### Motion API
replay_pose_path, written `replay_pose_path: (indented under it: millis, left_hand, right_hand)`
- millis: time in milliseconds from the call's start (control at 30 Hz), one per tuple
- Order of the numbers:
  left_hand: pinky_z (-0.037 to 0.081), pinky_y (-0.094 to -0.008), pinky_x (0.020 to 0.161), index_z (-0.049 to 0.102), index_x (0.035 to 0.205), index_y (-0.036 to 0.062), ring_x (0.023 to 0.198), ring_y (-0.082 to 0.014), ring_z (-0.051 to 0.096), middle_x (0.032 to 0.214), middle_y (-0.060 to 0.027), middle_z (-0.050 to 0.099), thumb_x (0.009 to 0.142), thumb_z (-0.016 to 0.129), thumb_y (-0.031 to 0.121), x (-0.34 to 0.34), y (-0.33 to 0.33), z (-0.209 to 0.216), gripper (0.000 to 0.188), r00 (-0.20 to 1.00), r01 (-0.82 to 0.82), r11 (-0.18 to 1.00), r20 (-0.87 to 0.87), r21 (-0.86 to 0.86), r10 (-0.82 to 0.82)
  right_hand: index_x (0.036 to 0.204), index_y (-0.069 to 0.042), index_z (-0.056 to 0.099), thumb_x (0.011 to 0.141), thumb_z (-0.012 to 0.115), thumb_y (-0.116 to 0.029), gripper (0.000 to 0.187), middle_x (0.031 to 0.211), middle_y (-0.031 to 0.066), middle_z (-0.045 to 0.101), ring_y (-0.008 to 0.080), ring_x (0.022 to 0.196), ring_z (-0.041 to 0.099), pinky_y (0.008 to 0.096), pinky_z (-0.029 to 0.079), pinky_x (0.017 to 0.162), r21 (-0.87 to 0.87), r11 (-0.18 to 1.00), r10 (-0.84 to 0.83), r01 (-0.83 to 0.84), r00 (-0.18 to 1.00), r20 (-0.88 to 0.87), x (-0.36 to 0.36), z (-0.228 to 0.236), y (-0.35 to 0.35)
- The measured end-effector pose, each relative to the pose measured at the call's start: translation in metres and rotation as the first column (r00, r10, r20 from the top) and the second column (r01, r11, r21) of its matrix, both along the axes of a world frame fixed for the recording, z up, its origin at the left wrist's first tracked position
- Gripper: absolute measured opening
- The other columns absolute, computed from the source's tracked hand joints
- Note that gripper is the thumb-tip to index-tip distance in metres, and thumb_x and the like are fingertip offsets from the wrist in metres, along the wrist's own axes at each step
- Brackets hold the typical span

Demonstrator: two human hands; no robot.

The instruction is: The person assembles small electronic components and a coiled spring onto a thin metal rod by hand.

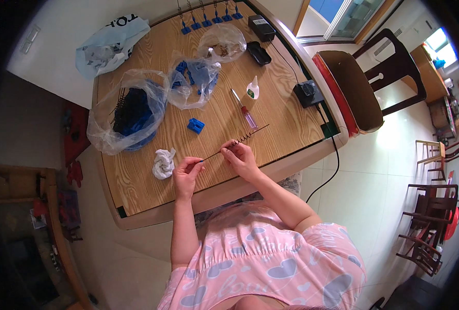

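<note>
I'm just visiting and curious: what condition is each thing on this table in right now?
Spring wire: held off the table, left hand pinching one end, right hand the coil.
Glue bottle: lying down, capped.
Plastic bags: open, holding blue parts.
White cloth: crumpled.
Blue clip: lying loose.

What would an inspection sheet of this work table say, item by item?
Surface: wooden table with rounded pale edge.
Job's things: thin wire rod with a coiled spring section, held over the table; small blue plastic piece; glue bottle; screwdriver.
Clutter: clear bags of blue and dark parts; crumpled white cloth; row of finished blue-based springs.
Hands: left hand pinches the rod's near end; right hand pinches by the coil.
Cables: black cable from a small black box, over the edge.
Surroundings: chairs, tiled floor.
</note>
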State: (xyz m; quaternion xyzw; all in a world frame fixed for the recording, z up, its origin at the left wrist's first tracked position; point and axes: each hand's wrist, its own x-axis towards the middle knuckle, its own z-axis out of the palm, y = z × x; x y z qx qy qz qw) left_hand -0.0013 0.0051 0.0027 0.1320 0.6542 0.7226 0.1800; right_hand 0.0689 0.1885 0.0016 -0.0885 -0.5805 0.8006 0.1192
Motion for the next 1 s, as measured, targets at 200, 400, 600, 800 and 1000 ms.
replay_pose_path:
  millis: [200,400,600,800,1000]
  left_hand:
    - [0.049,-0.0199,0.065,0.067,0.091,0.0017,0.071,-0.0068,0.061,0.081,-0.0007,0.064,0.084,0.066,-0.002,0.0003,-0.0003,-0.0016,0.008,1.0,-0.003,1.0,-0.007,0.004,0.003]
    - [0.049,-0.0208,0.065,0.067,0.091,0.001,0.07,-0.0076,0.061,0.08,-0.0009,0.064,0.086,0.065,0.0,0.0001,-0.0008,-0.0022,0.006,1.0,-0.004,1.0,-0.027,0.006,0.004]
    - [0.049,-0.0213,0.065,0.068,0.09,-0.0006,0.071,-0.0081,0.06,0.084,-0.0021,0.063,0.087,0.065,0.001,-0.0008,-0.0017,-0.005,0.005,0.997,0.017,1.0,-0.072,0.016,-0.015]
    - [0.049,-0.021,0.066,0.067,0.092,-0.0005,0.074,-0.0073,0.061,0.086,-0.0018,0.063,0.084,0.066,-0.002,0.001,0.0008,-0.0011,0.008,0.994,0.031,0.999,-0.102,-0.035,-0.034]
    - [0.05,-0.0193,0.066,0.066,0.095,0.0025,0.075,-0.0063,0.062,0.084,-0.0003,0.065,0.083,0.067,-0.005,0.0029,0.0029,0.0001,0.014,1.0,-0.005,0.999,-0.028,-0.054,0.003]
  right_hand:
    - [0.095,-0.001,0.059,0.095,0.058,-0.014,0.013,0.071,-0.003,0.055,0.0046,0.062,0.052,0.0204,0.042,0.054,-0.026,1.0,-0.011,0.011,1.0,-0.003,0.0001,0.0037,-0.0008]
    - [0.098,-0.001,0.061,0.094,0.059,-0.014,0.014,0.072,-0.0046,0.056,0.0033,0.062,0.049,0.0203,0.039,0.053,-0.032,0.999,-0.043,0.043,0.999,0.012,0.0,-0.0003,-0.0024]
    - [0.098,-0.001,0.064,0.094,0.06,-0.013,0.014,0.07,-0.0054,0.056,0.0022,0.06,0.046,0.0195,0.036,0.052,-0.011,0.999,-0.046,0.046,0.999,0.008,-0.001,0.0018,-0.003]
    - [0.095,0.0,0.064,0.093,0.061,-0.012,0.013,0.069,-0.0062,0.055,0.0012,0.059,0.045,0.0191,0.034,0.051,-0.021,0.997,-0.071,0.071,0.997,0.003,-0.0021,-0.0006,-0.002]
    - [0.094,-0.001,0.064,0.093,0.062,-0.013,0.013,0.068,-0.0061,0.055,0.0009,0.059,0.045,0.019,0.034,0.05,-0.041,0.995,-0.094,0.094,0.996,0.01,-0.0026,0.0016,-0.0041]
